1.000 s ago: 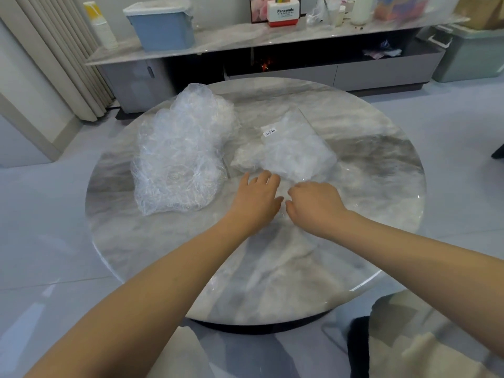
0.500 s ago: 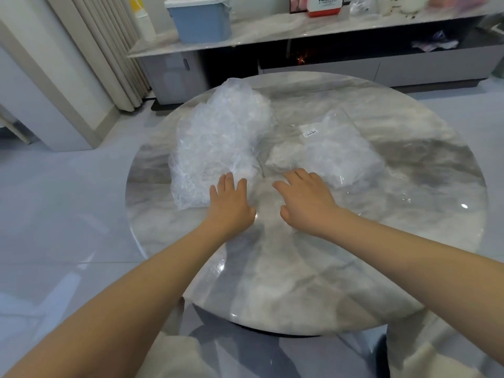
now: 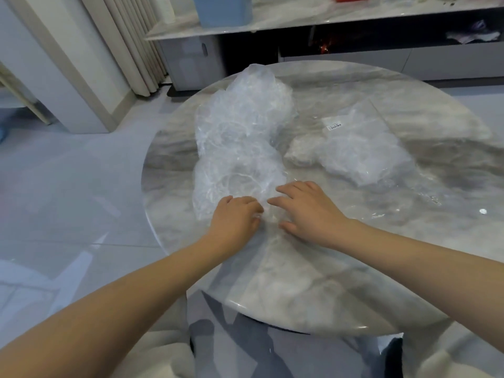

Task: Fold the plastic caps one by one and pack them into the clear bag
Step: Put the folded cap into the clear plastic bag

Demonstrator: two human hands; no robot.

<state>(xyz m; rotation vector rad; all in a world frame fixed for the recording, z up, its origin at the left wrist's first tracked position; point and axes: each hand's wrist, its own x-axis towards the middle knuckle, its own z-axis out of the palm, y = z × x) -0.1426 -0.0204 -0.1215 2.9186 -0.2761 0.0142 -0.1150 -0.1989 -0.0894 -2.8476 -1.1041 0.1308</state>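
The round marble-patterned table carries two groups of clear plastic. On its left half lies a loose pile of plastic caps, crumpled and translucent, reaching from the far edge of the table toward the person. To the right of the pile, apart from it, lies the clear bag, flat on the table, with a white barcode label on its upper face. The bag contains a wad of whitish plastic; individual caps inside it cannot be counted.

Both hands are at the near end of the pile. The left hand rests palm down with its fingers curled into the edge of the plastic, gripping a fold of it. The right hand lies just beside it, palm down, fingers straight and slightly spread, their tips touching the same plastic edge. The two hands are close together but not overlapping.

Beyond the table stands a long low cabinet with a marble-look top. A blue storage bin sits on that top at its left end; its contents are not visible. Pleated curtains hang at the left.
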